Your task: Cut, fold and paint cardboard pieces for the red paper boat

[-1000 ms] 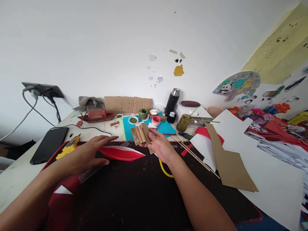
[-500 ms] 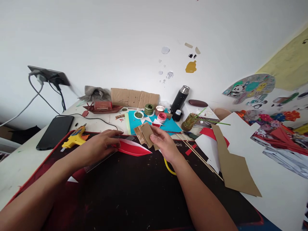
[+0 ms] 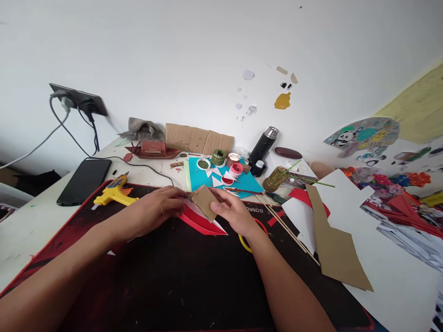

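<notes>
My right hand [image 3: 235, 213] grips a small piece of folded or stacked brown cardboard [image 3: 205, 202], thumb on its near face. Below the cardboard lies a red paper boat shape [image 3: 197, 223] with a white inside and a pointed right end. My left hand [image 3: 161, 206] is closed on the boat's left end, its fingertips partly hidden. The cardboard overlaps the boat's open top; whether they touch I cannot tell. Under my right wrist show scissors handles [image 3: 244, 243] in yellow and red.
A yellow glue gun [image 3: 116, 192] and a black phone [image 3: 83, 182] lie at left. Behind my hands stand paint jars [image 3: 218, 157], a flask [image 3: 263, 144] and a brown model boat [image 3: 152, 150]. Thin sticks [image 3: 289, 230] and a large cardboard sheet [image 3: 339, 251] lie at right.
My right hand has brought the cardboard left and turned it, over the red boat. My left hand and the boat have shifted slightly right, and the view has tilted.
</notes>
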`<state>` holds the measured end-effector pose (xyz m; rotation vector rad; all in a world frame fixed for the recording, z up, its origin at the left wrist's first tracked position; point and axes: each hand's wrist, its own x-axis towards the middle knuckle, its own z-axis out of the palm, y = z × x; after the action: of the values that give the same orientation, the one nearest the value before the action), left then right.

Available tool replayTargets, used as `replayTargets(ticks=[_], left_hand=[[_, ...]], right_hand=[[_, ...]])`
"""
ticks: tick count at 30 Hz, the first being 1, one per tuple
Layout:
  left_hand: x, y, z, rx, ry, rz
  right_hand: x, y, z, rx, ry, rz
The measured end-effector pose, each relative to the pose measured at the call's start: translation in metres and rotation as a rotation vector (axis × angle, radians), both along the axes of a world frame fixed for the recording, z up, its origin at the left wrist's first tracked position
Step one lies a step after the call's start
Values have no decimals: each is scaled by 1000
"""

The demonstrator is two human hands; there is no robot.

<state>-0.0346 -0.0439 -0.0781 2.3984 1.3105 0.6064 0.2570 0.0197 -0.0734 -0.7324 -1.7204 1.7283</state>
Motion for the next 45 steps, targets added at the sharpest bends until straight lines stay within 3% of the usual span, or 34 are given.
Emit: replayTargets(ticks=[5,12,24,32,39,45], left_hand=[[0,-1,-2,18,0,32],[-1,-2,0,8,-23,30],[-5,-1,0,46,-17,0],[-2,-2,6,20,-23,-15],[0,-2,7,-31,-43,34],[2,-3,10,-39,-29,37]], right_hand=[[-2,-2,-2,60,-78,-1],[-1,-5,-7,358,-354,-120],[-3,-12,0,465,-540,-171],[-5,-16,1,598,-580,-176],[-1,-15,4,603,-544,-114],[-3,-18,3,707,-555,-40]])
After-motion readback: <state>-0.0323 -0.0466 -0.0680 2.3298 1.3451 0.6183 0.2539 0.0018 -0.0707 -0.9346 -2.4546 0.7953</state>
